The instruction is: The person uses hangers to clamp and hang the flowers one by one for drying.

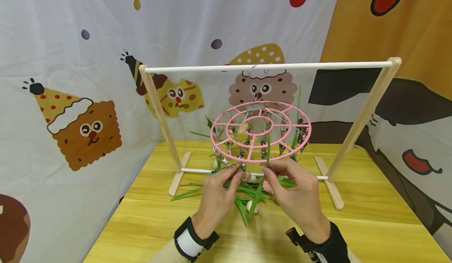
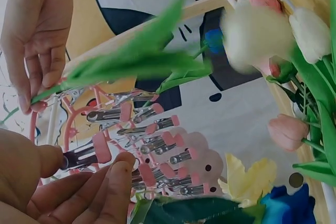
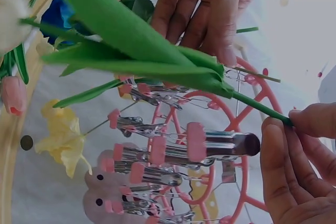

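Observation:
A pink round clip hanger (image 1: 260, 159) hangs from a wooden rack, with several metal pink-tipped clips under its rings. My left hand (image 1: 219, 192) is at the near left edge of the hanger. Its thumb and finger pinch the handle end of one clip (image 2: 86, 153). To the right, my right hand (image 1: 294, 184) pinches the green stem (image 3: 262, 109) of an artificial white tulip (image 2: 257, 38). This tulip is upside down, blossom low and leaves (image 1: 257, 196) spread below the fingers. Stem and clip are apart.
The rack's white top bar (image 1: 197, 69) runs above the hanger, between wooden side legs. Loose artificial flowers, including a pink tulip (image 2: 289, 132), lie on the wooden table (image 1: 141, 220) beneath. A blue flower (image 2: 289, 205) and a yellow flower (image 3: 63, 137) are beside the clips.

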Demonstrator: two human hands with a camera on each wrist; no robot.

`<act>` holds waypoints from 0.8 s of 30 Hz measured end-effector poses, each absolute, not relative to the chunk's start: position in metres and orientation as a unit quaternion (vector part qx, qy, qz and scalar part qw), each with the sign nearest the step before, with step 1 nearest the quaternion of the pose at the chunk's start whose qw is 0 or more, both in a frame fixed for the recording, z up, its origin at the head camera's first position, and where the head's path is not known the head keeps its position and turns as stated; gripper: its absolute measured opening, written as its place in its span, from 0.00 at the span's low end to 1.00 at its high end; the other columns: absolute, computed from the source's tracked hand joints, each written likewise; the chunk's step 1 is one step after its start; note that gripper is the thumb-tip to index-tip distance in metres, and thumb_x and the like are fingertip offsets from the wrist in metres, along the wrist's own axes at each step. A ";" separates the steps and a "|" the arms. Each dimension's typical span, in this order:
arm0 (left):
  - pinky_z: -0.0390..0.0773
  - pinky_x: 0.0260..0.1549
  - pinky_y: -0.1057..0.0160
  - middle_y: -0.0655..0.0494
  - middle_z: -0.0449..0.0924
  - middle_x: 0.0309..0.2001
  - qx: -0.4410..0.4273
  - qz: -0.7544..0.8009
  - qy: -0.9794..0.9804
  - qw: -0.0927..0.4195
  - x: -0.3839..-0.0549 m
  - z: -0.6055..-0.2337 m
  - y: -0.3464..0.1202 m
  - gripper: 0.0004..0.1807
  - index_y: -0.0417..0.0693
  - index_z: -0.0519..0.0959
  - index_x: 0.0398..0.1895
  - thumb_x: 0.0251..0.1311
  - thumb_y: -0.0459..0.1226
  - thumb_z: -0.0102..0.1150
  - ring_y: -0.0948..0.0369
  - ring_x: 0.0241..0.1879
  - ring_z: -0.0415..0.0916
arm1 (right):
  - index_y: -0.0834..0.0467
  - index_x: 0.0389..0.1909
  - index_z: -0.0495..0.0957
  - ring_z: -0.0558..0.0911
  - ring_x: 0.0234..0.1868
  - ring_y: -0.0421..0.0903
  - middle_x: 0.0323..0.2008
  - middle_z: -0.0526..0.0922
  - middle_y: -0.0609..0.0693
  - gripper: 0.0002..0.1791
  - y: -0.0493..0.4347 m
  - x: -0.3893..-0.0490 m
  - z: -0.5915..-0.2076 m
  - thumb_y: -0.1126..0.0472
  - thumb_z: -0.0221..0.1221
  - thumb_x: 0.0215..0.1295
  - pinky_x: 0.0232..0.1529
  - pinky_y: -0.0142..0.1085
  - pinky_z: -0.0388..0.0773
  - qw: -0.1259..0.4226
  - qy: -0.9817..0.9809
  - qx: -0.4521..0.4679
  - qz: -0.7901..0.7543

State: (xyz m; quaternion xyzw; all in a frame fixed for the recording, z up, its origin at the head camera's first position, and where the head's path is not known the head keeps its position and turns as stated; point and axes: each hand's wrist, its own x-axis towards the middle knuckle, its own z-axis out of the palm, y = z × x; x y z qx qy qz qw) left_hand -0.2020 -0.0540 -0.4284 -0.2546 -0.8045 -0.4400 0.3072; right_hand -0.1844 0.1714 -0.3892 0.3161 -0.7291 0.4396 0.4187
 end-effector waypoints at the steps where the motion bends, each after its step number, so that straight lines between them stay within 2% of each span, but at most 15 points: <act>1: 0.96 0.45 0.65 0.43 0.97 0.55 -0.253 -0.444 -0.804 0.305 -0.203 -0.428 -0.054 0.15 0.39 0.92 0.66 0.84 0.35 0.70 0.55 0.46 0.99 | 0.59 0.52 0.92 0.94 0.39 0.37 0.43 0.96 0.51 0.23 0.172 -0.185 -0.390 0.82 0.78 0.60 0.46 0.22 0.90 0.418 -0.728 0.314 0.443; 13: 0.98 0.49 0.57 0.47 0.99 0.52 -0.222 -0.483 -0.796 0.287 -0.207 -0.426 -0.052 0.11 0.45 0.95 0.59 0.84 0.37 0.70 0.55 0.50 0.98 | 0.60 0.48 0.90 0.93 0.39 0.36 0.40 0.93 0.54 0.21 0.170 -0.184 -0.400 0.84 0.77 0.61 0.48 0.23 0.91 0.405 -0.724 0.307 0.466; 18: 0.96 0.49 0.60 0.53 0.99 0.51 -0.218 -0.510 -0.791 0.258 -0.207 -0.423 -0.054 0.11 0.48 0.96 0.58 0.86 0.40 0.68 0.57 0.50 0.98 | 0.59 0.50 0.90 0.94 0.39 0.37 0.40 0.94 0.53 0.21 0.168 -0.184 -0.401 0.82 0.78 0.61 0.47 0.24 0.91 0.407 -0.724 0.306 0.465; 24: 0.95 0.49 0.63 0.52 0.98 0.53 -0.210 -0.542 -0.784 0.217 -0.207 -0.421 -0.057 0.13 0.48 0.93 0.64 0.85 0.40 0.70 0.58 0.49 0.97 | 0.60 0.53 0.90 0.95 0.40 0.39 0.43 0.95 0.55 0.22 0.167 -0.184 -0.404 0.82 0.77 0.64 0.48 0.26 0.93 0.381 -0.733 0.299 0.478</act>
